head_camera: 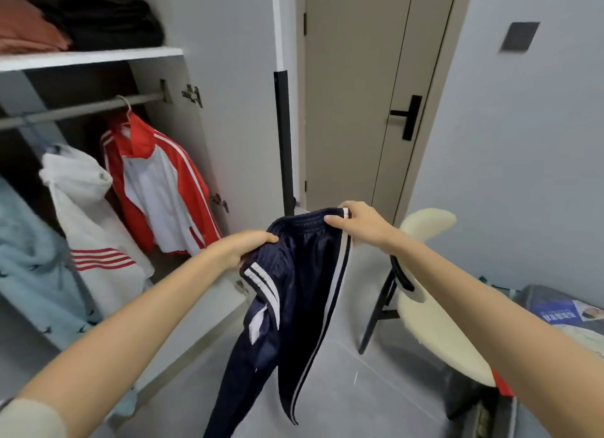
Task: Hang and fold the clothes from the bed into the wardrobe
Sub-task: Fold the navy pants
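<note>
Pale grey floor (pixel 343 388) underfoot. Cream padded chair on black legs (pixel 425 307) to the right. Dark navy track trousers with white side stripes (pixel 294 290) held up over the floor by the waistband, legs hanging free. Left hand (pixel 243 246) grips one end of the waistband, right hand (pixel 362 223) the other. Fingers (pixel 336 221) clenched on cloth, thumbs on top. Further left, open white wardrobe (pixel 91 57): red-and-white striped jacket (pixel 157 189) hangs on the grey metal rail (pixel 81 109). Beige door (pixel 359 94) farthest back, closed.
</note>
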`<state>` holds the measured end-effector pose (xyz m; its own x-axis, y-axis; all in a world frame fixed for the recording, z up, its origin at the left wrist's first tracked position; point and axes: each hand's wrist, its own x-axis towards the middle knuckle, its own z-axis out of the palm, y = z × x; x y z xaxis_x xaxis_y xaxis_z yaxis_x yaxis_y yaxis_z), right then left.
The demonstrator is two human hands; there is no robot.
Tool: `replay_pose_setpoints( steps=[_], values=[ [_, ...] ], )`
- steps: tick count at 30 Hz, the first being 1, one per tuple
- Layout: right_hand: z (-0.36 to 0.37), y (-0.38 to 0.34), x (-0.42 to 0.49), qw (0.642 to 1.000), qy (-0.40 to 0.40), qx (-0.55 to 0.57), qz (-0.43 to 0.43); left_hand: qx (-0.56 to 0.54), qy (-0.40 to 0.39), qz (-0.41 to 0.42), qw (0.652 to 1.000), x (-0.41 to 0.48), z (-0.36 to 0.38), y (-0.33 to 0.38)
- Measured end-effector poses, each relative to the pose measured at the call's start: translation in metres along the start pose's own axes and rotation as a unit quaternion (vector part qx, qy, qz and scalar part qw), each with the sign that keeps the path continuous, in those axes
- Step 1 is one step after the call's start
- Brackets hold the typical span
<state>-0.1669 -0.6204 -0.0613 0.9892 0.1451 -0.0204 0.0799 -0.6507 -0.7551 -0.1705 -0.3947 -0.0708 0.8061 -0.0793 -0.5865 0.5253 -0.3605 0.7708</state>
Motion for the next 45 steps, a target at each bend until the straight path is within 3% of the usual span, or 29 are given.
replay_pose_setpoints(
  steps=[5,9,13,19,23,26,29,32,36,40,45],
  values=[
    [0.023,-0.008,0.000,0.995,-0.027,0.100,-0.010,-0.091,0.029,0.018,0.995,0.004,0.008,0.015],
    [0.029,-0.003,-0.005,0.993,-0.032,0.019,-0.109,-0.163,0.062,0.053,0.983,0.004,0.006,0.028],
    [0.027,0.006,-0.006,0.987,-0.061,0.001,-0.150,-0.296,0.019,0.056,0.953,-0.003,0.008,0.033],
    [0.026,0.010,-0.004,0.977,-0.124,0.164,-0.052,-0.384,-0.013,0.037,0.922,-0.005,0.022,0.039],
    [0.028,0.014,-0.003,0.991,-0.058,0.102,-0.062,-0.402,-0.043,0.021,0.914,-0.001,0.025,0.044],
    [0.025,0.017,-0.001,0.993,0.029,0.101,-0.049,-0.347,-0.078,0.038,0.934,0.002,0.024,0.045],
    [0.007,0.020,0.002,0.985,0.089,0.145,-0.030,-0.088,-0.027,0.119,0.989,0.005,0.014,0.041],
    [-0.013,0.017,0.000,0.976,0.059,0.205,-0.039,0.128,0.055,0.208,0.968,0.014,0.004,0.031],
    [-0.031,0.010,-0.006,0.967,0.010,0.245,-0.062,0.086,-0.065,0.250,0.962,0.027,0.030,0.021],
    [-0.044,0.019,-0.014,0.971,0.051,0.228,-0.049,-0.025,-0.071,0.272,0.959,0.033,0.051,0.025],
    [-0.052,0.055,-0.030,0.993,0.109,0.040,-0.015,0.097,-0.054,0.353,0.929,0.035,0.073,0.033]
  ],
)
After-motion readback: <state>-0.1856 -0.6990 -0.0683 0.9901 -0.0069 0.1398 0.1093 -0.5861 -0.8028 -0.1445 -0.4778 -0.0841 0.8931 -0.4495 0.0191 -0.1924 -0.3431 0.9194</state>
